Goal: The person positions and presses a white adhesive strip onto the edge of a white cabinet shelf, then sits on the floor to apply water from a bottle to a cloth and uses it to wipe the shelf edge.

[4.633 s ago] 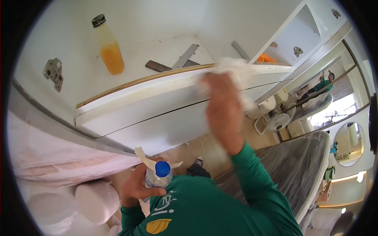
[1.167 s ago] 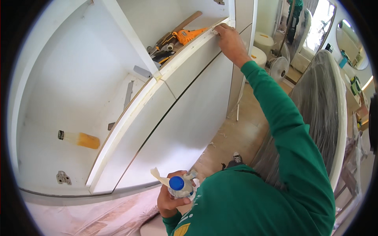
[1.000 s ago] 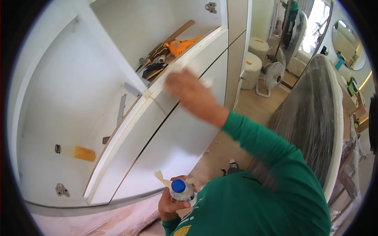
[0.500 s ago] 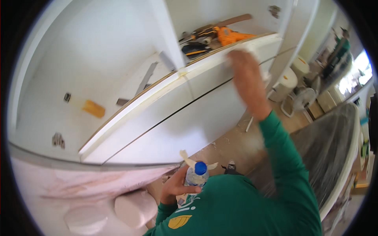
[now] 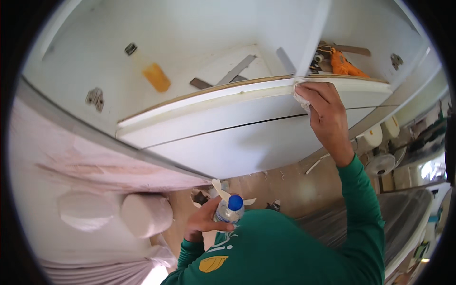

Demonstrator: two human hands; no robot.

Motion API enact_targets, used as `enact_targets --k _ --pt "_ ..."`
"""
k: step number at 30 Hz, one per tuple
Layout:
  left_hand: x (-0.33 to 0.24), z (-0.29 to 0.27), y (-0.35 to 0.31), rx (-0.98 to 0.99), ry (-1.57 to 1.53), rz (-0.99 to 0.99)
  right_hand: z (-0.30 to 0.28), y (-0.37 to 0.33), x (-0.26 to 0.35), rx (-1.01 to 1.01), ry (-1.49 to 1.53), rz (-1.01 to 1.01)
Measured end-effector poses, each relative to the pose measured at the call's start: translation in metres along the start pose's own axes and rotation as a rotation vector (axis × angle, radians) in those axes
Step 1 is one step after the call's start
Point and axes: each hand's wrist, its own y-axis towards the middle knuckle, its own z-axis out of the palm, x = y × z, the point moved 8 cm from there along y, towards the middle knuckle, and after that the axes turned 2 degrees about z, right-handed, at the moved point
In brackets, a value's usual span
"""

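Observation:
My right hand (image 5: 327, 114) presses a crumpled white cloth or tissue (image 5: 301, 97) against the front rail of a white cabinet (image 5: 266, 142), just below its upright divider. Its fingers are closed round the wad. Down by my body, my left hand (image 5: 205, 219) is wrapped round a clear plastic bottle (image 5: 230, 213) with a blue cap (image 5: 235, 203). Strips of pale tape or paper (image 5: 220, 190) stick out beside the bottle's neck. Whether the left fingers also hold these strips, I cannot tell.
Inside the cabinet lie an orange tool (image 5: 344, 65), flat grey strips (image 5: 237, 69) and an amber patch or piece (image 5: 156, 77). Metal hinges (image 5: 95, 99) sit on its side walls. A plastic-covered surface (image 5: 323, 216), a fan (image 5: 381, 164) and a pale round stool (image 5: 147, 214) stand around me.
My right hand has moved left along the rail with the wad, to the divider. My view has turned, so the cabinet sits further right. The left hand still grips the bottle.

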Motion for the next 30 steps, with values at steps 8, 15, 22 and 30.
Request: enact_targets --k 8,15,22,30 --pt "-0.005 0.002 -0.003 -0.02 -0.135 0.01 0.051 0.024 0.081 -0.011 0.07 -0.271" --pt "-0.004 -0.008 -0.002 -0.032 -0.129 0.07 0.031 0.026 0.051 -0.052 0.159 -0.152" --pt "-0.02 0.003 -0.001 -0.011 -0.075 0.088 0.02 0.022 0.043 -0.064 -0.004 -0.206" --pt "-0.014 -0.003 0.002 -0.002 -0.124 0.056 0.067 0.043 0.122 0.039 -0.049 -0.255"
